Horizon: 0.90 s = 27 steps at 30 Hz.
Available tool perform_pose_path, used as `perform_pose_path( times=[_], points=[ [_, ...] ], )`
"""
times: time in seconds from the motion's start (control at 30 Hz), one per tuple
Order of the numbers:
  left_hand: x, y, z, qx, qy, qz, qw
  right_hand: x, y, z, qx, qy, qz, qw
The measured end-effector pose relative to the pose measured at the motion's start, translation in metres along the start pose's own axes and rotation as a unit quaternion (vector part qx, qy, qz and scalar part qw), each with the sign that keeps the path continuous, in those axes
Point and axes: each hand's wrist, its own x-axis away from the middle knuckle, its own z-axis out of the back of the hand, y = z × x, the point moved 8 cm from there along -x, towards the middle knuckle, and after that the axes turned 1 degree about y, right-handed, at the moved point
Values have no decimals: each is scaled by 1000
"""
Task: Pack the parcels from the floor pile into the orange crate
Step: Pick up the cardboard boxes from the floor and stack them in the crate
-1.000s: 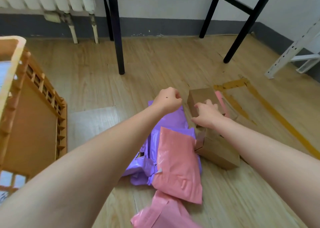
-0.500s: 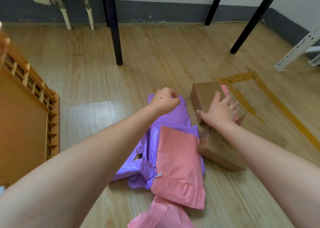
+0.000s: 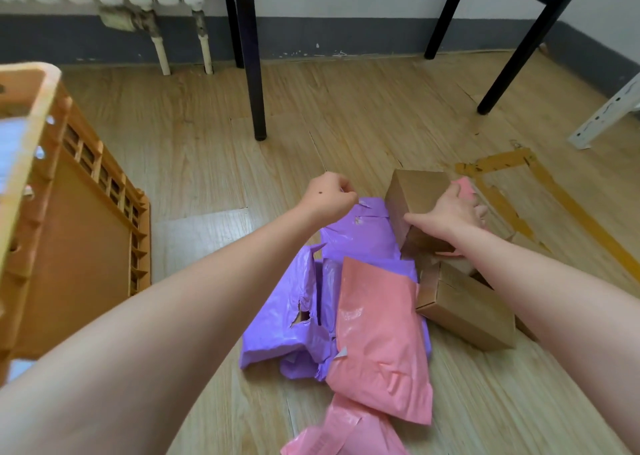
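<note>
The floor pile holds purple mailer bags, a pink mailer bag lying across them, another pink bag at the bottom edge, and brown cardboard boxes. My right hand grips the far cardboard box, which is tipped up off the pile, with a pink parcel behind it. A second cardboard box lies nearer me. My left hand is a closed fist hovering over the purple bags' far edge, holding nothing that I can see. The orange crate stands at the left.
Black metal table legs stand on the wooden floor beyond the pile, another at the right. A white radiator with pipes is on the back wall. Yellow tape marks and a white metal bracket lie at the right.
My right hand went from resting flat on the far cardboard box to gripping it and tilting it up. My left fist stayed over the purple bags. The view tilted up, showing more crate.
</note>
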Motion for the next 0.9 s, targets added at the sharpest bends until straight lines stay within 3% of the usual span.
perform_pose_path(
  times=[0.67, 0.77, 0.9],
  points=[
    [99, -2, 171, -111, 140, 20, 984, 145, -173, 70, -206, -36, 203, 957],
    [114, -5, 200, -76, 169, 41, 982, 165, -194, 82, -267, -60, 219, 937],
    [132, -21, 239, 72, 190, 117, 972, 195, -217, 97, -397, -109, 243, 878]
  ],
)
